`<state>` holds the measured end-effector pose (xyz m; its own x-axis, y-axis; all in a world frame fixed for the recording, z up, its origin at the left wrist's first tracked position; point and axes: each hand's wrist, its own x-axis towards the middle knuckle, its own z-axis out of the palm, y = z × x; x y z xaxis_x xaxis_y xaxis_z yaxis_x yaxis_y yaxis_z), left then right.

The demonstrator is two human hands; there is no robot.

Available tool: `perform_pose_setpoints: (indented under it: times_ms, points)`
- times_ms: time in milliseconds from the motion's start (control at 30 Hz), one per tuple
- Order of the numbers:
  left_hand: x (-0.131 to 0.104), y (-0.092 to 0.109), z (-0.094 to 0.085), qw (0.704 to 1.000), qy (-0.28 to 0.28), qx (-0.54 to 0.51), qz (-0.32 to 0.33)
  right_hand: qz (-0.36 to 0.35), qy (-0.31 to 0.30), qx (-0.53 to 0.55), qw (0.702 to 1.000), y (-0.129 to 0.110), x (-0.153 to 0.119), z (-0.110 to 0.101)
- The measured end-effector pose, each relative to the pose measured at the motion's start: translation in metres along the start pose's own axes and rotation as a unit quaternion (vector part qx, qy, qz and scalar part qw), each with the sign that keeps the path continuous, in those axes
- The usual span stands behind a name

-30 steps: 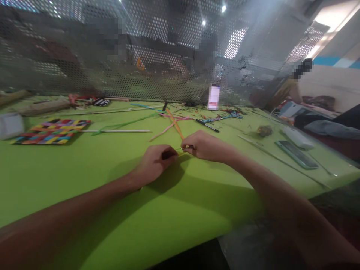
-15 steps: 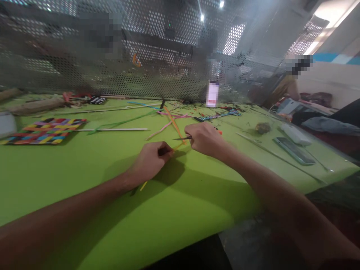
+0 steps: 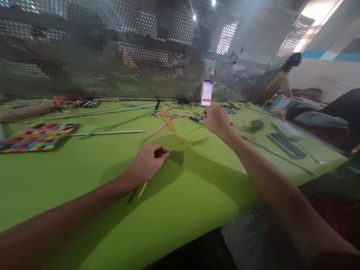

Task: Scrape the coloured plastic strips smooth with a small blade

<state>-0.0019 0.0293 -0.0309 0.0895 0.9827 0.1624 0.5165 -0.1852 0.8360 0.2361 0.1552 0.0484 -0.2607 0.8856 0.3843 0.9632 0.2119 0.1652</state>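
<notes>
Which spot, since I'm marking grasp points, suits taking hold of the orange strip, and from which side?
Probably the near end of the orange strip, pinched from the person's right. It is thin and slants, with that end apart from the pink strip its farther part crosses. The left hand, pinching a yellow strip, is on the other side.

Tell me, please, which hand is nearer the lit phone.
Right: the right hand is close in front of the lit phone; the left hand is farther off, to the left.
</notes>
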Motion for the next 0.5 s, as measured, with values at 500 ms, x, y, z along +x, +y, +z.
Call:
perform_pose_setpoints:
  times_ms: [500]
  points:
    - [0.0,-0.001,0.001,1.0,-0.024,-0.018,0.006,0.193,0.083,0.002,0.978,0.112,0.033,0.014]
